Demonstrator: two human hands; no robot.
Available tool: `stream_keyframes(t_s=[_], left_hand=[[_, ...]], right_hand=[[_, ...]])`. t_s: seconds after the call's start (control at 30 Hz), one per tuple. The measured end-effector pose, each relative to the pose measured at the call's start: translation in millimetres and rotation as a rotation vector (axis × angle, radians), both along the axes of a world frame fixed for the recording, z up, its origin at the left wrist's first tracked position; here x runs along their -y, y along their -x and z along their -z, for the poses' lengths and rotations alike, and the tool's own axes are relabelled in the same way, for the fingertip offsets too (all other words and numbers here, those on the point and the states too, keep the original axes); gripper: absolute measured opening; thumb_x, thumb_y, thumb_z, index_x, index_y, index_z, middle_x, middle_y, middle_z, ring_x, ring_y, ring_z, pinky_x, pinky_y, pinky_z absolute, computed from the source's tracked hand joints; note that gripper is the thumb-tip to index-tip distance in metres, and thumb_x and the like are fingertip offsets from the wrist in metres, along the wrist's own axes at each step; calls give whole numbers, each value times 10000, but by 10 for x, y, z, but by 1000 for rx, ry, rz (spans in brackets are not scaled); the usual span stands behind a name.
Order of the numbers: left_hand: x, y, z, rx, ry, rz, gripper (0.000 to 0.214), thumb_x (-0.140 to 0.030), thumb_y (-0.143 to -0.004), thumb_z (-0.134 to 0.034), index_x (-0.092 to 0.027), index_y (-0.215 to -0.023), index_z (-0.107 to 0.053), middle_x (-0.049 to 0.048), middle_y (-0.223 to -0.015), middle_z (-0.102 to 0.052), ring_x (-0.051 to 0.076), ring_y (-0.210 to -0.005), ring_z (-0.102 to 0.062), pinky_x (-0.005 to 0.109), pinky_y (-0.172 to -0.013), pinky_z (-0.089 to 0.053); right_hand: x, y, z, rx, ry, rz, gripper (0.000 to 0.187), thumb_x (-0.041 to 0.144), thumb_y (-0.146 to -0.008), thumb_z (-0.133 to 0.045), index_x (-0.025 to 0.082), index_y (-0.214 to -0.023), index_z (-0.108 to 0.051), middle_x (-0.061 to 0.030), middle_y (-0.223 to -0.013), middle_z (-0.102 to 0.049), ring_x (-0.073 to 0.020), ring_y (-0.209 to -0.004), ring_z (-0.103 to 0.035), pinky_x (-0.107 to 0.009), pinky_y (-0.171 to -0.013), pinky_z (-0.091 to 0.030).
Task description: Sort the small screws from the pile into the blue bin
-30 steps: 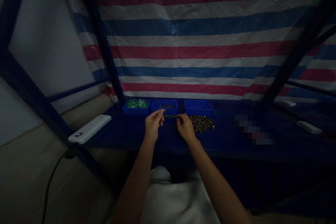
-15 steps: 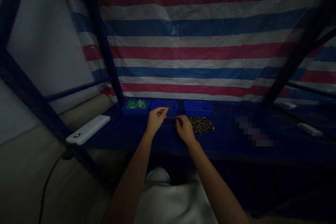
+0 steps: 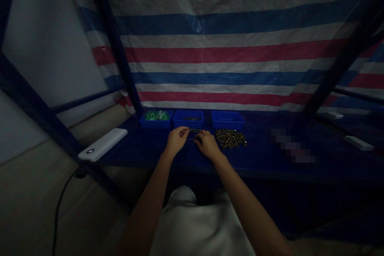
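Striped sheeting (image 3: pixel 210 55) backs our blue table (image 3: pixel 258 155); thin rods (image 3: pixel 195 130) sit between our left hand (image 3: pixel 176 141), seemingly pinching their ends, and curled right hand (image 3: pixel 209 144), grip unclear. We judge: fine fingertip handling; next calls for steadiness.

Brassy pile (image 3: pixel 230 139), striped tricolour sheet (image 3: pixel 210 55)

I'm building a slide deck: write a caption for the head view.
Left hand and right hand at thin rods before three blue trays, a brassy pile of pieces at right.
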State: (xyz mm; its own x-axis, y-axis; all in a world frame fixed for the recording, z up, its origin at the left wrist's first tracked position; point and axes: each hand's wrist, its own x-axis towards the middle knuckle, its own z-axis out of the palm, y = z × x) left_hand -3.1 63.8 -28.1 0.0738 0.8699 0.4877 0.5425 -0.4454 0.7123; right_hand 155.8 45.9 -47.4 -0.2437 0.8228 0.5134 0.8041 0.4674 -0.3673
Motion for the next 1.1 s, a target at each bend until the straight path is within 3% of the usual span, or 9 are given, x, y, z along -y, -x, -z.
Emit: stream_keyframes(t_s=[0.13, 0.27, 0.43, 0.73, 0.83, 0.93, 1.1], left_hand=[[123, 92, 57, -386, -121, -19, 184, -229, -781, -525, -182, -892, -664, 63, -895, -633, 177, -823, -534, 326, -781, -409], [181, 104, 7, -636, -150, -26, 181, -224, -794, -523, -192, -897, -668, 80, -960, -602, 217, -919, -491, 344, -761, -380], [218, 112, -102, -762, -210, -2, 209, -236, -833, -468, -188, -805, -670, 81, -927, -587, 209, -910, -470, 344, -738, -330], [242, 129, -259, -866, -297, 80, 201, -250, -840, -465, -192, -830, -657, 73, -875, -581, 206, -875, -466, 344, -724, -288], [232, 144, -278, -807, -279, 98, 198, -252, -832, -478, -193, -793, -663, 66, -853, -594, 202, -864, -481, 345, -737, -296], [211, 155, -304, -614, -226, 74, 184, -276, -817, -505, -213, -782, -674, 46, -838, -619, 186, -838, -508, 342, -755, -322], [195, 44, -409, 70, -118, 74, 213, -351, -764, -558, -187, -802, -689, 41, -794, -654, 154, -760, -572, 287, -739, -406]], right_hand=[[-13, 40, -10, 102, 29, 31, 60, 168, -805, -521, 209, -804, -565, -66, -900, -578, -202, -861, -507, -312, -696, -386], [6, 38, -22, 103, 12, 26, 105, 125, -824, -453, 199, -817, -527, -70, -878, -572, -200, -826, -498, -306, -671, -368], [46, 20, -31, 43, -8, -9, 134, 93, -825, -410, 191, -828, -501, -67, -848, -557, -194, -796, -487, -302, -679, -360], [73, 31, -34, 49, -26, -35, 149, 82, -830, -380, 192, -815, -479, -67, -843, -547, -185, -780, -486, -293, -691, -370], [88, 22, -56, -21, -43, -51, 111, 133, -850, -382, 189, -844, -477, -64, -853, -545, -183, -808, -504, -299, -724, -389], [105, 1, -83, -164, -115, -33, 119, 189, -870, -362, 181, -912, -474, -72, -891, -542, -184, -847, -523, -306, -760, -408], [119, -30, -90, -306, -188, 22, 185, 197, -872, -326, 175, -981, -475, -86, -925, -540, -185, -855, -539, -313, -789, -425]])
